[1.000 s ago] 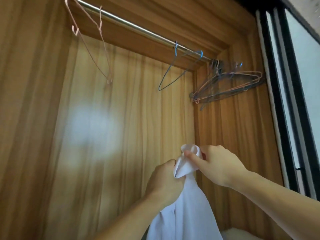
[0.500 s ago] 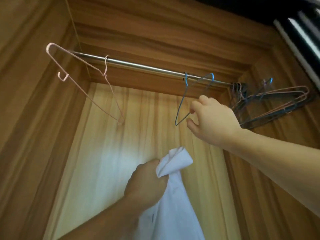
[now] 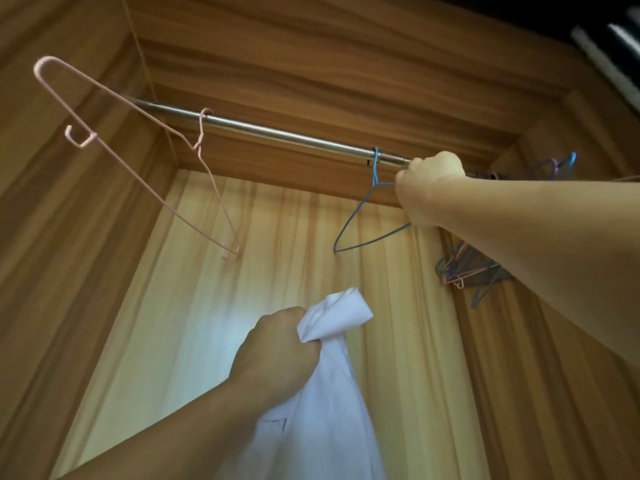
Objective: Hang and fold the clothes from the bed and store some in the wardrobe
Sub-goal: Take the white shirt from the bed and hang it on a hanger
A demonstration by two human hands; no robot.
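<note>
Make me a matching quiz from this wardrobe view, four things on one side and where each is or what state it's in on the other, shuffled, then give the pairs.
Things:
1. pink hanger
2. blue hanger
3. white shirt
4. bunch of hangers

States:
A. bunched in the left hand
B. crowded at the rail's right end
C. gripped by the right hand, hook on the rail
D. hanging alone and untouched toward the rail's left end

Pairs: 1-D, 2-C, 3-A, 4-B
</note>
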